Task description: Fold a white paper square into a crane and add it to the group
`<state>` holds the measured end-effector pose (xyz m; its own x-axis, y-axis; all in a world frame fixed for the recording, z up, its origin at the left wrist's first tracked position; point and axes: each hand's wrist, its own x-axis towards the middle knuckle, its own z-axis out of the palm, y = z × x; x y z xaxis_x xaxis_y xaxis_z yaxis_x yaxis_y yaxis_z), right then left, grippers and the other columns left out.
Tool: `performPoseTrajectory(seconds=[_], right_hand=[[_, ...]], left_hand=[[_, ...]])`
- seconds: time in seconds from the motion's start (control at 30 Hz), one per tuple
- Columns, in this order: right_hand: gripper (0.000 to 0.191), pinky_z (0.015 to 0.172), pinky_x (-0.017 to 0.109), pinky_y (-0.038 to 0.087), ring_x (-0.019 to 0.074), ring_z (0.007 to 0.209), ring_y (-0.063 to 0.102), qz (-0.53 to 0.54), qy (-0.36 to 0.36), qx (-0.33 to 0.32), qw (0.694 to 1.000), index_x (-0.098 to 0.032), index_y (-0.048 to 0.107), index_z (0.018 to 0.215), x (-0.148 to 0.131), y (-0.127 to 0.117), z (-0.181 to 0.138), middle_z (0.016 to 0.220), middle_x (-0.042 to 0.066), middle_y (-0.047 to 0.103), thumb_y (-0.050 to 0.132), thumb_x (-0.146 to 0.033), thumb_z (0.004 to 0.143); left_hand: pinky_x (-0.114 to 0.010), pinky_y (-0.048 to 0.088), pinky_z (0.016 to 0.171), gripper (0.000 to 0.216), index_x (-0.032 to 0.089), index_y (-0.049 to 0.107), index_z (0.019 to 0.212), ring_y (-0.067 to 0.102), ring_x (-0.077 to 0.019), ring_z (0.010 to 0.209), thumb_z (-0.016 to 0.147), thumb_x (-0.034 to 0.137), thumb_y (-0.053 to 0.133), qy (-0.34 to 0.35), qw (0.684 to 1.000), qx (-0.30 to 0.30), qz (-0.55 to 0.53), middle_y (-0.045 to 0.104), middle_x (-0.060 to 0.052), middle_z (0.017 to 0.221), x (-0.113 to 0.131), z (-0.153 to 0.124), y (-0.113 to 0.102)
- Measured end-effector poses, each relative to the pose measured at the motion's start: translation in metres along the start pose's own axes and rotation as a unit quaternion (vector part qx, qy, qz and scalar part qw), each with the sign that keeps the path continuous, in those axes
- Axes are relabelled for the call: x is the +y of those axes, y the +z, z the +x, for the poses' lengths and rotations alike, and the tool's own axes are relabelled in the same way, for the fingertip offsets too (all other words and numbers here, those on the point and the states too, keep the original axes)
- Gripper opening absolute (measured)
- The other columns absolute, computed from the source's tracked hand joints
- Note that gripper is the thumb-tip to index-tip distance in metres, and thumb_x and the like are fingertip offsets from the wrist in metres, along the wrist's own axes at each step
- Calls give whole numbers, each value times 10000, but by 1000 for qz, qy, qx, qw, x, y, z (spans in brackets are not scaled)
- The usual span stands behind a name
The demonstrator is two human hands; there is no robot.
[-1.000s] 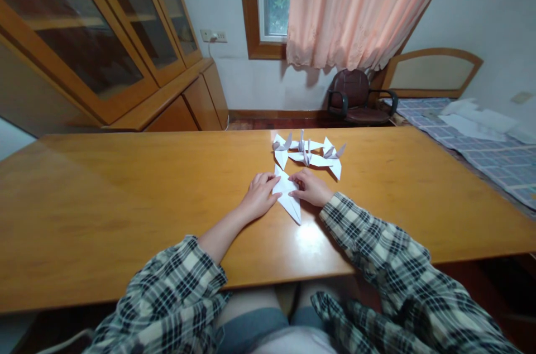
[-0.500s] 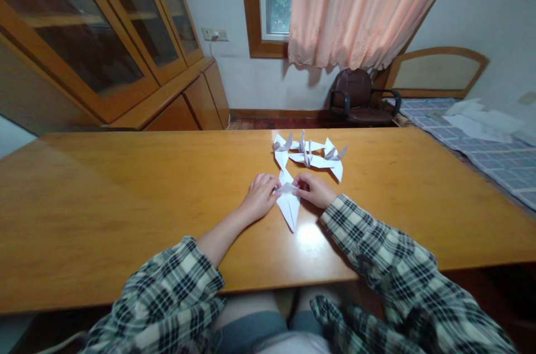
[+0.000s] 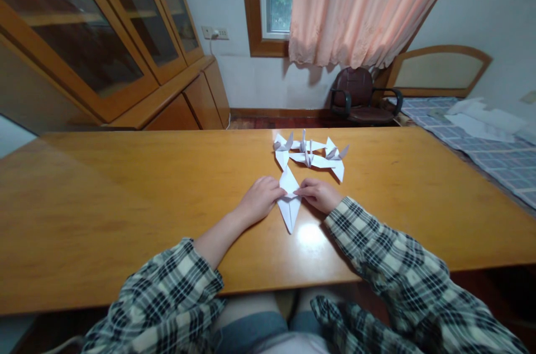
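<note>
L hand point(image 3: 260, 200): we see fingers together, pressing folded paper point(image 3: 289, 207) flat, mid tabletop point(image 3: 125, 186).
R hand point(image 3: 320, 195): fingertips on same crease; pinch or press, we can't tell.
Behind: paper cranes point(image 3: 309, 154), clustered just beyond.

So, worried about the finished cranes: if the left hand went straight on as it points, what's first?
The half-folded paper, which the left hand touches; beyond it probably the right hand, not the cranes.
</note>
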<state>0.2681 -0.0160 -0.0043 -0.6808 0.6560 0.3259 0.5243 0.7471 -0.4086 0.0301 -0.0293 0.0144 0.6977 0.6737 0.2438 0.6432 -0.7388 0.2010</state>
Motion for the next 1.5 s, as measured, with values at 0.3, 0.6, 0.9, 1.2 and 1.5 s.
performPoseTrajectory(seconds=[0.3,0.6,0.9,1.2,1.5], right_hand=[[297,749,297,437,174,818,558,-70,36,-48,996,-185,703,997,-23,-5,-3,942,99,627,415,-213,935],[334,659,313,331,186,781,488,-213,63,-87,971,-172,688,983,-47,-5,-3,883,105,590,368,-268,971],[323,662,321,298,187,797,466,-222,67,-81,969,-252,596,1223,-47,0,-4,900,85,571,427,-256,947],[285,684,319,306,193,828,470,-215,96,-87,968,-263,641,1158,-55,-3,3,901,89,577,466,-253,933],[309,790,338,415,205,894,500,-145,71,-33,986,-183,676,1106,-37,-2,-17,1014,121,630,430,-148,921]], left_hand=[[-357,430,768,291,145,640,972,548,-208,840,957,209,356,3,993,-59,98,609,-84,852,23,-5,-8],[-367,498,879,351,57,563,1172,577,-255,1072,877,36,375,-93,972,-70,206,619,-178,1099,66,-13,14],[-413,431,1027,470,22,486,1300,444,-284,1292,854,17,340,-121,974,-55,182,459,-242,1376,66,-19,31],[-440,397,1051,457,-5,484,1293,435,-291,1300,855,27,357,-131,975,-60,169,470,-277,1350,70,-16,27],[-422,418,1029,458,8,508,1277,474,-281,1269,846,18,353,-129,970,-56,196,480,-257,1351,71,-16,25]])
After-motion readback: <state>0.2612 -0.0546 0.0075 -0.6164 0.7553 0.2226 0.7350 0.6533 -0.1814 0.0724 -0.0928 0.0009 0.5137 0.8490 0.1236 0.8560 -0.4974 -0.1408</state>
